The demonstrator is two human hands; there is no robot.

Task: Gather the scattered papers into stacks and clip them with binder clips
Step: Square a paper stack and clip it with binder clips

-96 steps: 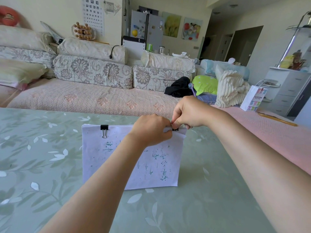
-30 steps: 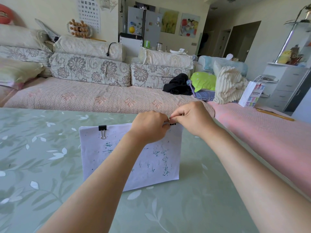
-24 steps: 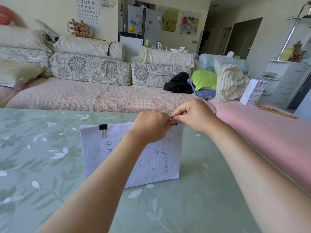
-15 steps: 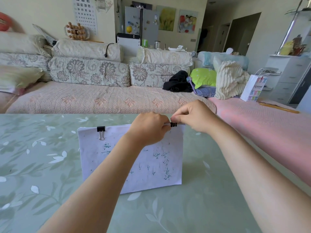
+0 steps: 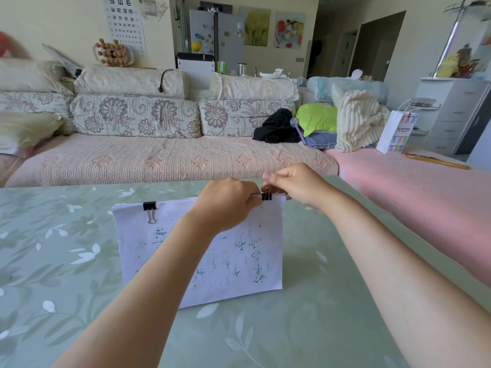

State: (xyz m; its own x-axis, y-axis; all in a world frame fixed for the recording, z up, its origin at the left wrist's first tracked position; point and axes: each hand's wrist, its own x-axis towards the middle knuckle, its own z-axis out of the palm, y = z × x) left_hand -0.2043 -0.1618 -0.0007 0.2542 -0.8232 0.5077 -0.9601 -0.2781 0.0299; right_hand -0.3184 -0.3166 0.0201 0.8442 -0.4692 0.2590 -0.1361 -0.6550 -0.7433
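Fingers of left hand: curled, pinching top edge of paper stack, just left of clip 2.
Fingers of right hand: curled, grasping the wire handle of clip 2.
Clip 2: black, seated on stack's top edge near right corner.
Clip 1: black, top edge near left corner, handle folded down on front sheet; no hand on it.
Paper stack: held up, bottom edge on green floral bench; green scribbles on front sheet.

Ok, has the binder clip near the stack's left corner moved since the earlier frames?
No. The left binder clip still sits near the same corner of the paper stack, which lies unchanged beside the tablecloth's white leaves.
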